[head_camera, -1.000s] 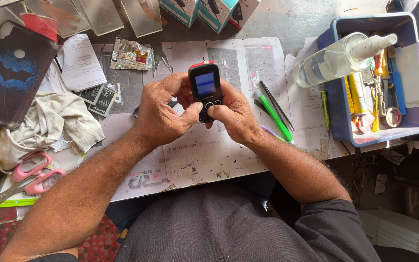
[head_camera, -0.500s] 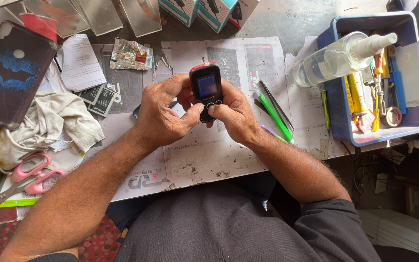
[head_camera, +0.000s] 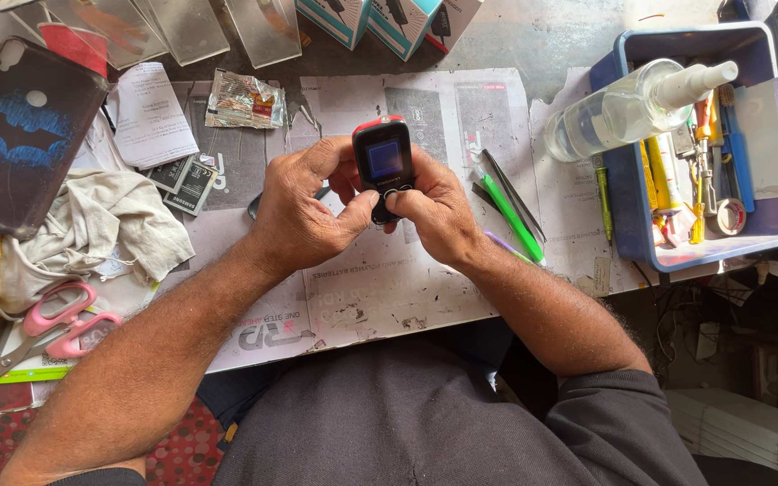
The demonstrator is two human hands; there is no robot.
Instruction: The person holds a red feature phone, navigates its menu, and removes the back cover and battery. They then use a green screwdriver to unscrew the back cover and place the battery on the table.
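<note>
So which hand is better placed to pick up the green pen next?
Probably the right hand: the green pen lies just beside it on the paper, while the left hand is on the far side of the phone. Both hands grip the phone, so the left would have to hold it alone.

The lower half of the small phone (head_camera: 384,166) is covered by both thumbs, so its keys cannot be made out; its back and sides lie behind the fingers of the left hand (head_camera: 303,211) and right hand (head_camera: 438,216); what the lit blue screen shows is too small to tell; a dark round thing (head_camera: 255,205) peeks out from behind the left hand, its kind unclear; the scissors (head_camera: 24,337) lose their blade tips at the left edge; the boxes (head_camera: 380,18) and clear sheets (head_camera: 173,27) are cut by the top edge; the tools in the blue tray (head_camera: 641,243) overlap too closely to tell apart, and the spray bottle (head_camera: 628,108) hides some.
</note>
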